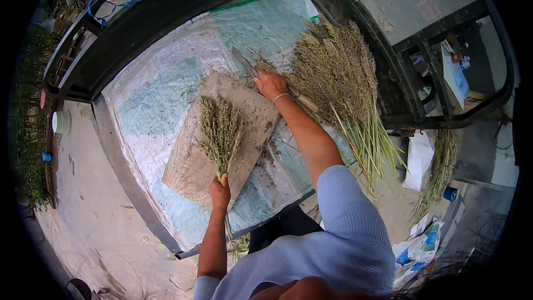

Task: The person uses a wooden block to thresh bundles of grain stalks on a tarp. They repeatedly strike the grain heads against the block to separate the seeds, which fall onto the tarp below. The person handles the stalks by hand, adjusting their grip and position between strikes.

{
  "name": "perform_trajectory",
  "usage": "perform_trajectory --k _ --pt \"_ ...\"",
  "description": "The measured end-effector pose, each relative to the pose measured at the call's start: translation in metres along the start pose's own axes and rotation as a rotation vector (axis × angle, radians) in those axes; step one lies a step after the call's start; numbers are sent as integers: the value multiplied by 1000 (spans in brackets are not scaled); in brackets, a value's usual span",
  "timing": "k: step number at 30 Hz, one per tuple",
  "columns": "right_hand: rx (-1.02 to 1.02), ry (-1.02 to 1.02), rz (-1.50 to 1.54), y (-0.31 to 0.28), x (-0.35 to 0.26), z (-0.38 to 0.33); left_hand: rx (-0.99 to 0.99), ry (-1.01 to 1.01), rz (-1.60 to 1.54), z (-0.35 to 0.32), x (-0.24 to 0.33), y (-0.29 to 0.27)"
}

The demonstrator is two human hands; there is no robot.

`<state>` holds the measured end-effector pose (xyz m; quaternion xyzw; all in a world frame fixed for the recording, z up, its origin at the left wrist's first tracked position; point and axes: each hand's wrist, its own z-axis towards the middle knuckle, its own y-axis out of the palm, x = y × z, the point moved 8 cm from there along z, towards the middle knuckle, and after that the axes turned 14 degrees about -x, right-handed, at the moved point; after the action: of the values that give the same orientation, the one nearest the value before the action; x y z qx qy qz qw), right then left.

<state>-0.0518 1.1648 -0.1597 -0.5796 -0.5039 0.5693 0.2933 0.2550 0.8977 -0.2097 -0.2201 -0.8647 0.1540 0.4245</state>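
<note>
My left hand (220, 193) is closed round the green stalks of a small bunch of seed-headed stalks (218, 130), perhaps broomcorn. The bunch's bushy heads fan out over a worn brown board (180, 158), and its stalk ends hang below my wrist. Beyond the board, my right hand (271, 85) grips a long knife (242, 61). The blade points to the far left, and a wooden handle sticks out past the hand to the near right. Fingers hide the part where blade and handle meet. Close by on the right lies a large pile of similar stalks (336, 66), heads pointing away.
A patched white and blue-green plastic sheet (150, 105), strewn with seeds and chaff, lies under the board. Dark metal sides (150, 28) border it. More stalks (441, 166), a white sack (419, 161) and crumpled bags (419, 250) are at right. A pale green bucket (61, 122) stands far left.
</note>
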Motion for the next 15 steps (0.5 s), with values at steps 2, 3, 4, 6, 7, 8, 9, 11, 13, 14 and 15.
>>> perform_trajectory --k 2,3,4,6,7,8,9,11,13,14,15 --pt "60 -65 72 -25 -25 -35 104 76 295 17 22 1" --pt "130 -152 51 -26 -35 -59 125 63 392 25 28 7" --pt "128 -303 57 -29 -64 -81 95 -39 495 31 23 12" --pt "49 -519 -24 3 -101 -128 94 -5 576 35 30 23" --pt "-43 -609 -69 18 -122 -143 71 -20 598 35 31 28" --pt "-97 -615 -123 35 -120 -151 53 -34 621 39 31 31" --pt "-152 -636 -166 64 -117 -160 45 -65 648 40 26 27" --pt "-203 -635 -217 88 -126 -147 29 -110 640 38 24 18" --pt "-180 -584 -157 89 -99 -119 14 -148 651 37 30 10" --pt "-95 -630 -269 81 -95 -110 18 -113 631 40 21 6" --pt "-116 -540 -247 83 -74 -96 -9 -131 632 41 27 6"
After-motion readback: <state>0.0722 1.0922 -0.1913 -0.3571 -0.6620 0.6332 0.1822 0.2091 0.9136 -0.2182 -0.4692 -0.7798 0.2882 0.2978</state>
